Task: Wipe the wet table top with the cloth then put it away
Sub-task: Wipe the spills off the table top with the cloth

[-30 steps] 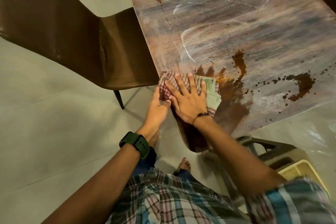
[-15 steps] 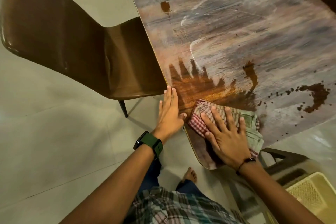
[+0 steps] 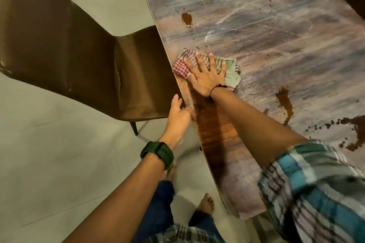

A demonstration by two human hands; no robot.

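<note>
pale tiled floor (image 3: 59, 163), one glossy brown chair (image 3: 65, 49) tucked in (dim, warm indoor light)

A red-and-white checked cloth (image 3: 180, 65) with a pale green part is seen on a grey-brown streaked table (image 3: 276, 31) marked by brown spills (image 3: 284, 102). A brown chair (image 3: 69, 55), dark green watch (image 3: 158, 154) and plaid sleeve (image 3: 316, 189) are shown.

right hand (image 3: 204, 77) flat on cloth (image 3: 230, 69) | left hand (image 3: 178, 118) at table (image 3: 276, 45) edge
</note>
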